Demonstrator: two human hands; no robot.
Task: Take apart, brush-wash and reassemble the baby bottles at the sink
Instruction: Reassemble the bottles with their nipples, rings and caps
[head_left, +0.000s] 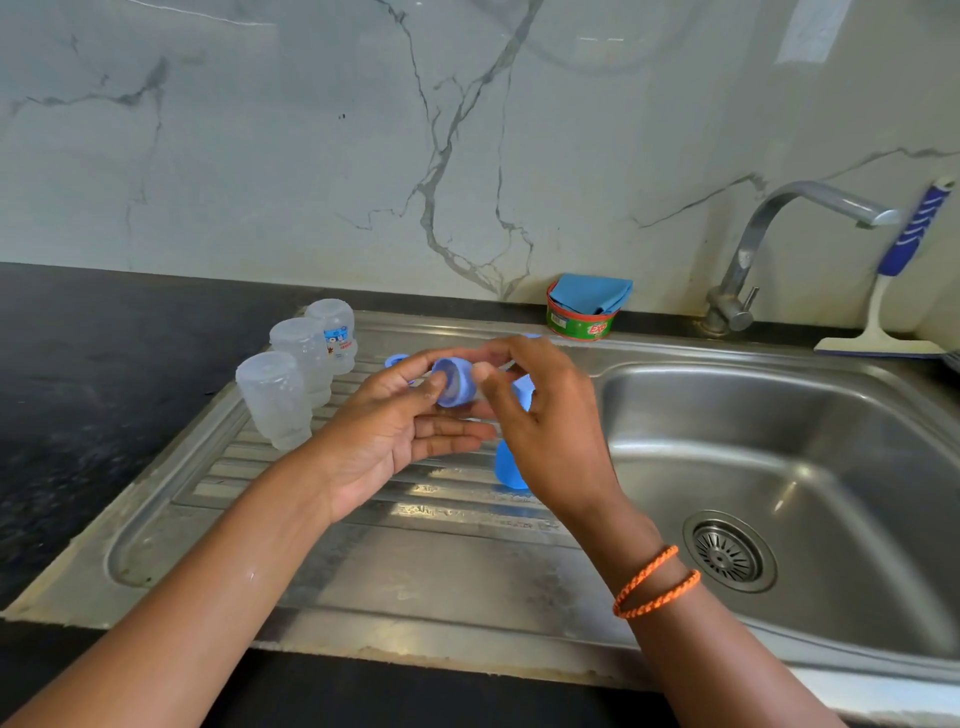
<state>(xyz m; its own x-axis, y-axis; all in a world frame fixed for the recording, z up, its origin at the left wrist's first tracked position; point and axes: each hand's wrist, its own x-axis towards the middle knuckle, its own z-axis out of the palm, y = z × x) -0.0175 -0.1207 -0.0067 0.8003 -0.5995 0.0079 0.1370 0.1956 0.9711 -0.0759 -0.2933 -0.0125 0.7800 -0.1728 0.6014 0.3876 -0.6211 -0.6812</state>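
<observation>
Together the hands meet over the ribbed draining board (322, 499) of the steel sink: the left hand (400, 431) pinches a blue screw ring (451, 383) between thumb and forefinger, its other fingers stretched out flat beneath, while the right hand (545, 421) grips a pale teat (480, 371) with thumb and fingertips, pressed against the ring. Just behind and below the right hand stand two blue caps (511, 467), partly hidden by it, and another blue ring (397, 359) lies beyond the left thumb. Three clear baby bottles (275, 397) stand upside down in a row on the board's left side, the farthest one printed. An orange cord bracelet (655, 583) circles the right wrist. To the right lies the sink basin (831, 519) with its drain strainer (729, 552). Along the back edge sit a green dish-soap tub (582, 325) with a blue cloth (589, 293) on it, the tap (769, 244), and a blue-handled squeegee (898, 291) leaning on the marble wall, with black tabletop (104, 364) at left
</observation>
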